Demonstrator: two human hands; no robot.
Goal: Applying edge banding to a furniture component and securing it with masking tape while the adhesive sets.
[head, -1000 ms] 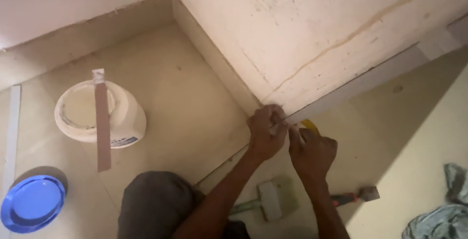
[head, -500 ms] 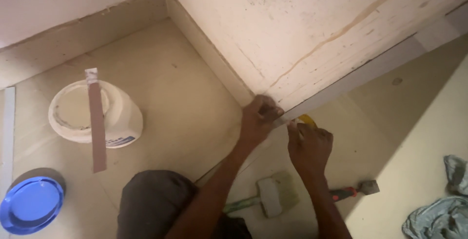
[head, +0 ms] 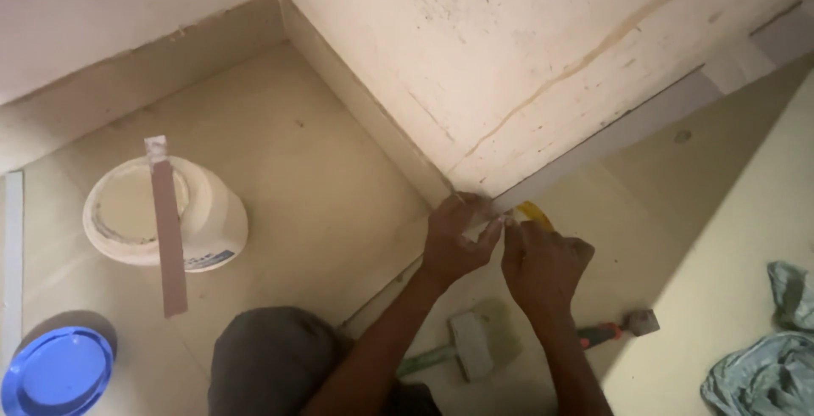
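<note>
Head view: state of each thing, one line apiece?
left hand: at the wall's outer corner, fingers pinched on the skirting end
right hand: closed around a yellow tool, mostly hidden
white bucket: upright, open, flat stick lying across the rim
blue lid: off, flat on the floor
wide brush: lying on the floor, untouched
hammer: lying on the floor
cloth: crumpled on the floor

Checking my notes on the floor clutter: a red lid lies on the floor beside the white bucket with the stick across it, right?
Not quite. The head view shows the lid is blue, not red. It does lie on the floor beside the white bucket, with the stick across it.
</note>
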